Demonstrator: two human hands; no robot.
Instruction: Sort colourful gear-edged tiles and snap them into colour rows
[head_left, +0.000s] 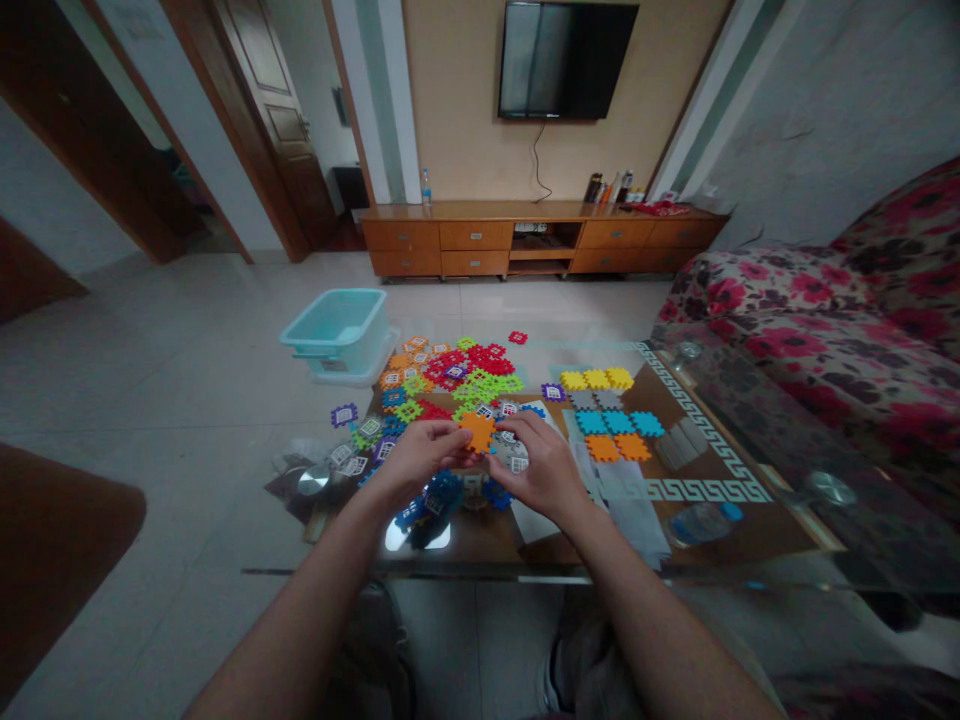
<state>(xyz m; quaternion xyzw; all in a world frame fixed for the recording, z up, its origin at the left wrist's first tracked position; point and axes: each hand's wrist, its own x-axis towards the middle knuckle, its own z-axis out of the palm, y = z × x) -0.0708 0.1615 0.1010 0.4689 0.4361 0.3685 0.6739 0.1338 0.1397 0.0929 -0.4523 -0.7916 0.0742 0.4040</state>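
Observation:
An orange notched building tile (478, 432) is held up over the glass table between both hands. My left hand (427, 450) pinches its left edge, and the fingers of my right hand (534, 460) close on its right side. Behind and below the hands spreads a loose pile of tiles: red tiles (487, 358), lime green tiles (480, 388), dark blue tiles (435, 498) and several with white window inserts. To the right lie neat rows of yellow tiles (596, 380), grey tiles (596, 401), light blue tiles (619, 423) and orange tiles (617, 448).
A light blue plastic bin (337, 335) stands at the table's far left corner. A water bottle (705, 522) appears through the glass at the right. Past the table are a TV cabinet (472, 238) and a flowered sofa (840, 310). The table's near edge (480, 575) faces my legs.

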